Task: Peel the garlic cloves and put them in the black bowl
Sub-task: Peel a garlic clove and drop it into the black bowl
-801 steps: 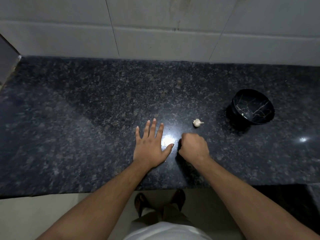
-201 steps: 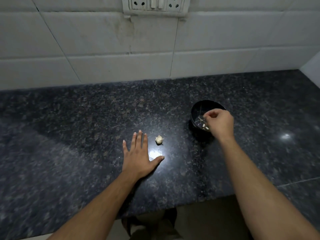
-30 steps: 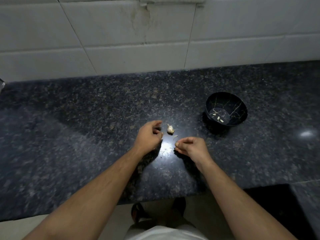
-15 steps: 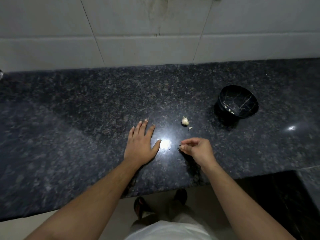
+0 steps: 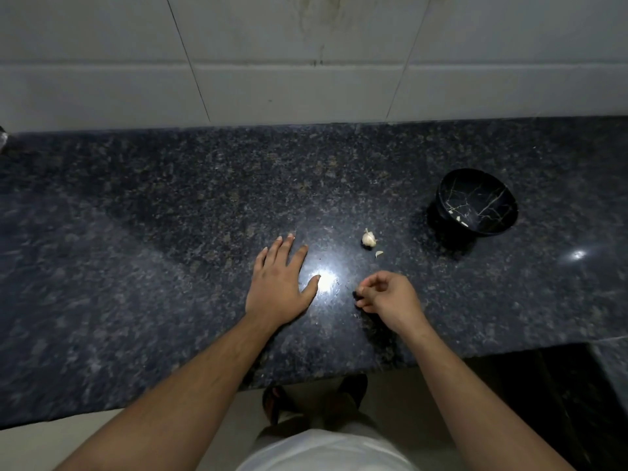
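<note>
On the dark counter (image 5: 170, 232) the left hand (image 5: 277, 287) lies flat, fingers straight, while the right hand (image 5: 387, 295) curls its fingertips, perhaps pinching something too small to tell; the garlic piece (image 5: 368, 238) and 1 loose clove (image 5: 379, 254) could skid off, missing the black bowl (image 5: 475, 202)

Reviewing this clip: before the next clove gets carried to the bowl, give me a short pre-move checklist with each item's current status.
1. Black gold-veined bowl upright on the dark granite counter: ok.
2. Peeled cloves already inside it: ok.
3. Right hand pinching a clove: cannot tell, fingertips curled together, contents hidden.
4. Left hand flat on the counter, clear of the path: ok.
5. Small white garlic bulb remnant and loose white fragment still on the counter: not ok, unfinished.
</note>
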